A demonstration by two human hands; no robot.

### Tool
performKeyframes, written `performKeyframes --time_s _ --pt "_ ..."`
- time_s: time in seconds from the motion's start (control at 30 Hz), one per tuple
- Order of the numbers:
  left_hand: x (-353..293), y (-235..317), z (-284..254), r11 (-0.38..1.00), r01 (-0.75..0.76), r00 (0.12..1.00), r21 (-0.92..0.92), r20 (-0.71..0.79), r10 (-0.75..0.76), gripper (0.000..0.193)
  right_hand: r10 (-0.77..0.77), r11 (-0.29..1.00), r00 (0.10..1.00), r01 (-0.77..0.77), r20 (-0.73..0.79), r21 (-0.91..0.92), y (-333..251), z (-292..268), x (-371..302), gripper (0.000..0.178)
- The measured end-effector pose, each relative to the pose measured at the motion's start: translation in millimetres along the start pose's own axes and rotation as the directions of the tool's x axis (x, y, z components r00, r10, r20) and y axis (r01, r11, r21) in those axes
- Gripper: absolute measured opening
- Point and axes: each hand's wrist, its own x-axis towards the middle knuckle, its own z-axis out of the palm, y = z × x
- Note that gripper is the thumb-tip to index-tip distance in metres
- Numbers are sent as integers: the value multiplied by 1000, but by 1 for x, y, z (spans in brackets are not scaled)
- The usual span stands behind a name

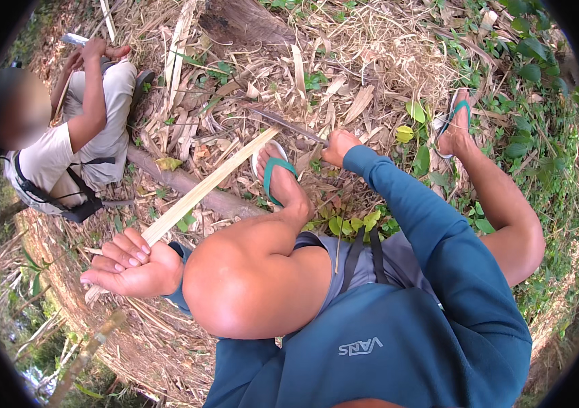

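Observation:
My left hand (pixel 143 266) is closed around the lower end of a long, pale, flat split-bamboo strip (pixel 211 182), beside my bent left knee. The strip slants up and to the right, its far end just above my sandalled left foot (pixel 280 182). In my right fist (pixel 340 147) is a knife, its long, dark, narrow blade (pixel 295 128) pointing up and to the left. Its handle is hidden in my fingers. The blade meets or crosses the strip's far end; whether it cuts in, I cannot tell.
At the upper left another person (pixel 45 153) sits low, holding a light blade-like thing (pixel 74 39). A thin log (pixel 194 189) runs beneath my strip. A thick log (pixel 245 26) lies at the far side. Dry leaves and shavings cover the ground; green plants (pixel 531 129) grow at right.

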Motion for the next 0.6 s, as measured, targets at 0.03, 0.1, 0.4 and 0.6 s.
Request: performKeyframes --time_s 0.03,0.1,0.4,0.6 --pt "-1 2 -4 1000 -7 1000 17 -24 7 56 -35 999 999 35 -14 -12 -13 -3 -11 37" --pt "-1 1 -4 1000 -12 998 27 -67 14 56 -121 993 992 121 21 -5 -29 -5 -32 36" --pt "2 -2 -4 996 -24 998 85 -59 29 56 -16 998 1000 16 -4 -65 -16 -16 -11 37" --pt "5 -2 -7 998 -21 996 64 -82 26 56 -140 989 975 130 -173 -67 9 22 -30 39"
